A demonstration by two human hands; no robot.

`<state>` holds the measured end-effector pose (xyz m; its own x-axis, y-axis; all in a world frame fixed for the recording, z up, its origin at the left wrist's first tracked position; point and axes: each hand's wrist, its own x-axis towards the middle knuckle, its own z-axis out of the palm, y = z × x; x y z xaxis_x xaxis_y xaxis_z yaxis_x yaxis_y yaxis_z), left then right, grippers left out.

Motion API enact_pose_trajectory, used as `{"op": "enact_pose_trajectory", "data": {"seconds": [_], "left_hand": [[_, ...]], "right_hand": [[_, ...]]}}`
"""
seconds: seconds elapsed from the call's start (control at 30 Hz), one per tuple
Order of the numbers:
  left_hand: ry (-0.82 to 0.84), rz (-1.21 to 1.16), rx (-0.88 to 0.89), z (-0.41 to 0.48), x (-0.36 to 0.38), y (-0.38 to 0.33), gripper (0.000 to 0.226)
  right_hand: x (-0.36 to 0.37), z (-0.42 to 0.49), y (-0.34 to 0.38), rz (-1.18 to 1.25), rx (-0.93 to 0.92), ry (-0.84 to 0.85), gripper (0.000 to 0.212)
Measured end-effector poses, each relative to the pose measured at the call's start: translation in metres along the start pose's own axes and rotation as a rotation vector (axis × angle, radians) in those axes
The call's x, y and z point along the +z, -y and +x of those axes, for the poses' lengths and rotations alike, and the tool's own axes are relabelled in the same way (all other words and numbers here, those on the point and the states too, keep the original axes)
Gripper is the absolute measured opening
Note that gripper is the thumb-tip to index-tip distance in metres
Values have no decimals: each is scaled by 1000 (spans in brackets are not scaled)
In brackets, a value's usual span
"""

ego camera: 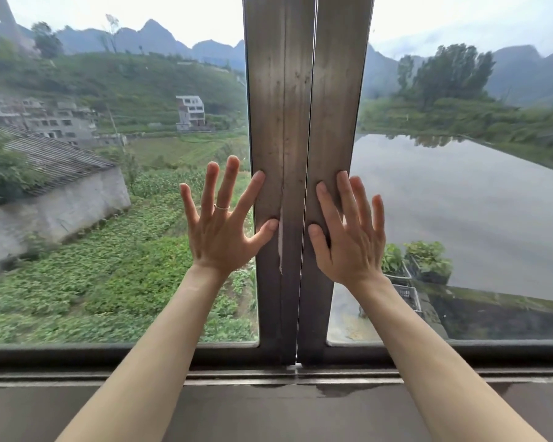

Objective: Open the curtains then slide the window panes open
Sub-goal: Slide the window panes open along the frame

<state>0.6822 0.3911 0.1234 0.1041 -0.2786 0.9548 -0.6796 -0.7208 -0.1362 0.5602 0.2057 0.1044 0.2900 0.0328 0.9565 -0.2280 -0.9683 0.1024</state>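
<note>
Since no curtain shows anywhere in view, you can judge that part done and turn to the two window panes, which meet shut at the centre right in front of you. Your left hand (219, 231) lies flat with fingers (211, 183) spread wide, gripping nothing, its thumb and forefinger touching the left pane's stile (268, 122) while the rest of the hand rests against the left glass (109, 186). Your right hand (348, 237) is likewise splayed and empty, thumb and forefinger on the right pane's stile (336, 122), the outer fingers over the right glass (460, 202). Both stiles stand upright, their long axis vertical, side by side with only a thin seam between them. Each pane lies on the outward side of its own hand, so the slide probably runs sideways along the bottom track (109, 376): left pane leftward, right pane rightward. Flat palms may slip; hooking each stile's edge looks safer.
</note>
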Motion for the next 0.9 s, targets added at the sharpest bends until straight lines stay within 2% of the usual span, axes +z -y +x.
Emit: {"op": "enact_pose_trajectory", "data": {"seconds": [0.5,0.63,0.7,0.77,0.83,0.9], "left_hand": [[18,6,-36,-11,-5,39,76],[84,-25,-82,-10,-17,40,77],[114,-76,-186,-13,-26,29,79],[148,-175,-358,-21,-34,5,89],[199,-299,-538,-33,-41,-22,99],[255,-407,-701,-45,-44,-44,106]], "right_hand": [[-16,-6,-27,19,36,59,60],[-24,-2,-7,99,134,14,62],[-32,8,12,211,129,-60,54],[-43,20,32,435,94,-91,39],[-54,36,53,731,223,27,25],[-54,53,66,977,438,274,24]]}}
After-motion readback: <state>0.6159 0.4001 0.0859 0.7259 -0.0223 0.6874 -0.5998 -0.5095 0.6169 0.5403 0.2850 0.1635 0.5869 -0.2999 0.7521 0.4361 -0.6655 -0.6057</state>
